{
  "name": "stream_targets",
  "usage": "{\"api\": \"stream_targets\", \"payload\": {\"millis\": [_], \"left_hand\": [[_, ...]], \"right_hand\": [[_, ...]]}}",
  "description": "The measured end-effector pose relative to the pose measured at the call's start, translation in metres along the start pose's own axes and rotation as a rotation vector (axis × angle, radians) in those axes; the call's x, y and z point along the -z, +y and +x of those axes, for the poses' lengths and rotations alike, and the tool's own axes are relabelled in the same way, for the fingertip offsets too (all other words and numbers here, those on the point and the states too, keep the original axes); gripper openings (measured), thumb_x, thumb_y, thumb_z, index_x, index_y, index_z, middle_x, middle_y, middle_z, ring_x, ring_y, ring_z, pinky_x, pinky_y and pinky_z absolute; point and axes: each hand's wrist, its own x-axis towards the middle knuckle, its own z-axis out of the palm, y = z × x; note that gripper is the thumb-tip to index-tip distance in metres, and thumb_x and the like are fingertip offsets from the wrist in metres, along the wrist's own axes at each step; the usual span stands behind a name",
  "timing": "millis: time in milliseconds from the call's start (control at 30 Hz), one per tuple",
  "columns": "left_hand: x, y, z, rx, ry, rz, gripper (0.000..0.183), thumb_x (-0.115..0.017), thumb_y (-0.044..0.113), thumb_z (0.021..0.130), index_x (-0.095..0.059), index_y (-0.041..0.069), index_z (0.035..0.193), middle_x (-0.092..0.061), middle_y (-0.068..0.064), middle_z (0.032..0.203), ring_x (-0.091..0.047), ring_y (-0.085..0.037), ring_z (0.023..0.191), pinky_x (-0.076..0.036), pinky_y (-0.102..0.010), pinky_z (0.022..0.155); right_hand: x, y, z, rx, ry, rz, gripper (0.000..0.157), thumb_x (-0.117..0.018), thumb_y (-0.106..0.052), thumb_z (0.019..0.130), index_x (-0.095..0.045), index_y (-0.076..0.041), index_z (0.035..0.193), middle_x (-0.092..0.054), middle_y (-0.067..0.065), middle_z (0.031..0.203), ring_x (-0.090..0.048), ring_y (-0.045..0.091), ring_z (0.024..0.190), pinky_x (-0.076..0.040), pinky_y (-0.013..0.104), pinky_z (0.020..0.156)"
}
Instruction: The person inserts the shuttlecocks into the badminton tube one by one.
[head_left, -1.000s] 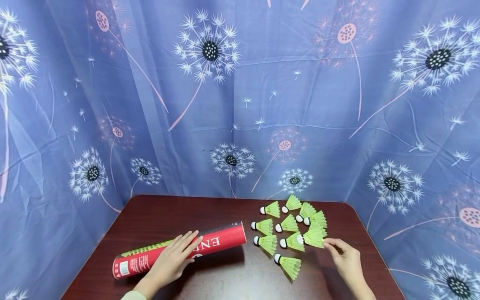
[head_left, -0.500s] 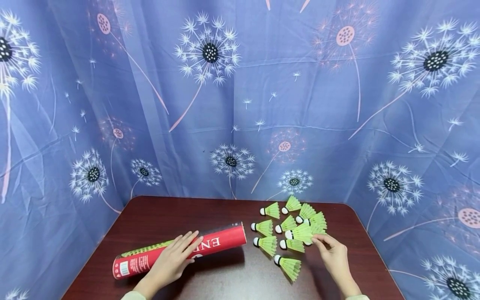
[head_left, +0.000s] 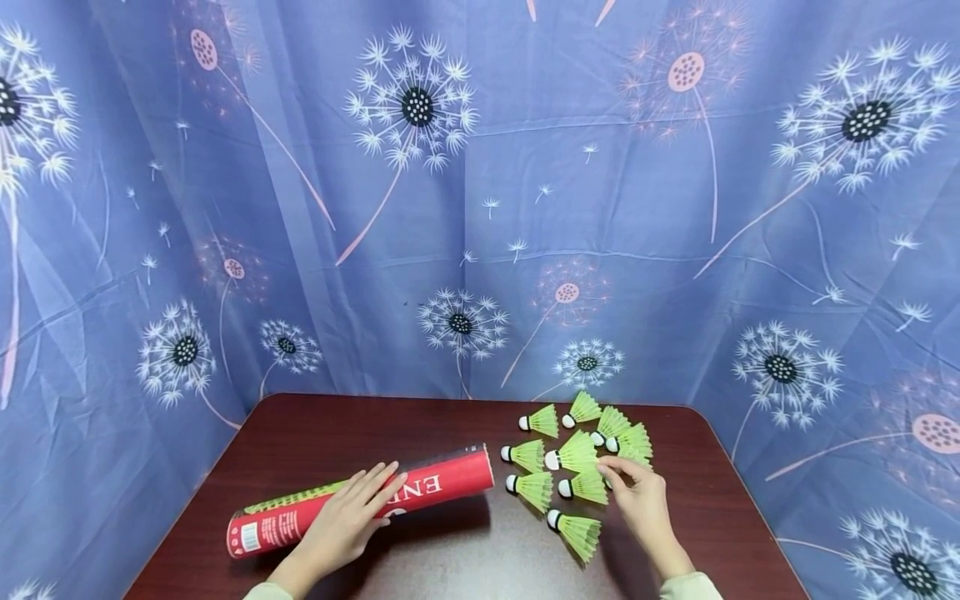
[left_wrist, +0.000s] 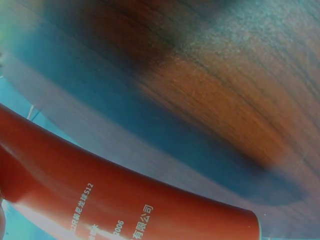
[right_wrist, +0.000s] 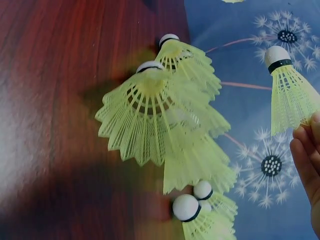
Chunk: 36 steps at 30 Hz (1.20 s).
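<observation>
A red shuttlecock tube (head_left: 450, 477) with white lettering lies slantwise on the table, its right end seeming raised above its shadow. My left hand (head_left: 345, 521) holds it around the middle, fingers across the top and thumb on the near side. In the left wrist view the tube (left_wrist: 130, 192) crosses the bottom. My right hand (head_left: 641, 504) pinches one yellow-green shuttlecock (head_left: 576, 452) by the skirt's rim, white cork pointing left toward the tube. The right wrist view shows this held shuttlecock (right_wrist: 290, 95) apart from the others, with fingertips (right_wrist: 302, 135) at its skirt.
Several more shuttlecocks lie loosely grouped on the right half of the table, including a front one (head_left: 576, 533) and a back one (head_left: 540, 421). Some overlap at the right. A blue curtain (head_left: 480, 208) with dandelion prints hangs behind the dark wooden table (head_left: 450, 575).
My right hand has carried the pinched shuttlecock leftward and slightly away from me, over the others. The left hand and the tube have stayed in place.
</observation>
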Motion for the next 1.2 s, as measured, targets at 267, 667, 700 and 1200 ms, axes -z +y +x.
{"api": "stream_targets", "payload": {"millis": [267,667,700,1200], "left_hand": [[0.0,0.0,-0.001,0.006,-0.03,-0.013,0.057,-0.064,0.029,0.092,-0.048,0.008,0.142,-0.043,-0.012,0.147,-0.046,-0.029,0.131,-0.035,-0.039,0.108],[-0.002,-0.001,-0.003,0.008,-0.045,-0.023,0.067,-0.073,0.024,0.084,-0.047,0.008,0.143,-0.043,-0.013,0.147,-0.051,-0.036,0.125,-0.03,-0.037,0.111],[-0.002,-0.001,-0.003,0.008,-0.044,-0.023,0.064,-0.071,0.026,0.086,-0.047,0.008,0.143,-0.043,-0.013,0.147,-0.051,-0.036,0.124,-0.029,-0.036,0.112],[-0.003,0.0,-0.002,0.005,-0.046,-0.027,0.072,-0.076,0.022,0.079,-0.047,0.007,0.143,-0.044,-0.014,0.146,-0.05,-0.035,0.126,-0.044,-0.051,0.095]], "right_hand": [[-0.012,-0.009,0.005,0.041,-0.017,0.041,0.023,-0.077,0.016,0.067,-0.074,-0.003,0.079,-0.072,0.008,0.077,-0.063,0.001,0.068,-0.048,0.01,0.059],[-0.034,-0.022,0.008,0.067,-0.066,0.043,0.02,-0.078,0.01,0.069,-0.074,-0.006,0.082,-0.071,0.002,0.075,-0.063,0.006,0.064,-0.047,0.013,0.058],[-0.036,-0.023,0.008,0.072,-0.068,0.051,0.021,-0.078,0.01,0.069,-0.074,-0.006,0.082,-0.071,0.002,0.075,-0.063,0.007,0.064,-0.047,0.014,0.058],[-0.062,-0.031,0.003,0.109,-0.107,0.119,0.018,-0.078,0.008,0.071,-0.074,-0.006,0.082,-0.072,0.004,0.076,-0.063,0.008,0.063,-0.047,0.013,0.057]]}}
